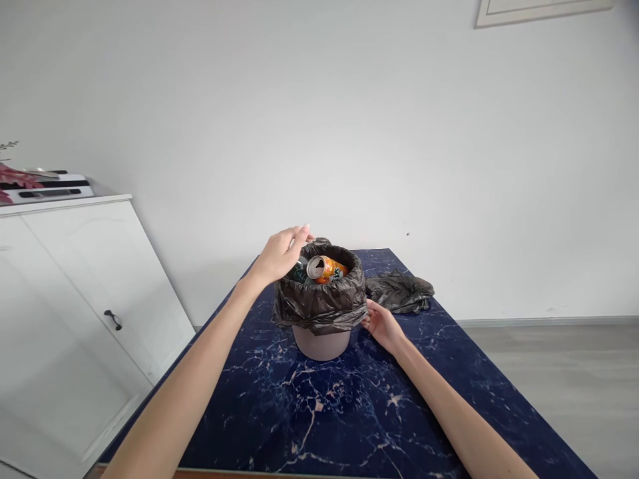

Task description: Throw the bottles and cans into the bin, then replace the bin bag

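A small greyish-pink trash can (322,342) stands upright on the table, lined with a black garbage bag (319,306) folded down over its rim. Inside lie an orange drink can (333,267), its opened top toward me, and a dark green bottle (300,271), partly covered. At the far left of the rim, my left hand (282,254) has its fingers closed on the bag's edge; the fingertips are partly hidden. Low on the right side, my right hand (383,326) pinches the hanging edge of the bag, its fingertips partly behind the plastic.
Another crumpled black plastic bag (402,291) lies right of the trash can. Dark blue marble-patterned covering spreads over the table (319,412), whose far end meets a white wall (329,133). On the left stands a white cabinet (100,286) with items on top.
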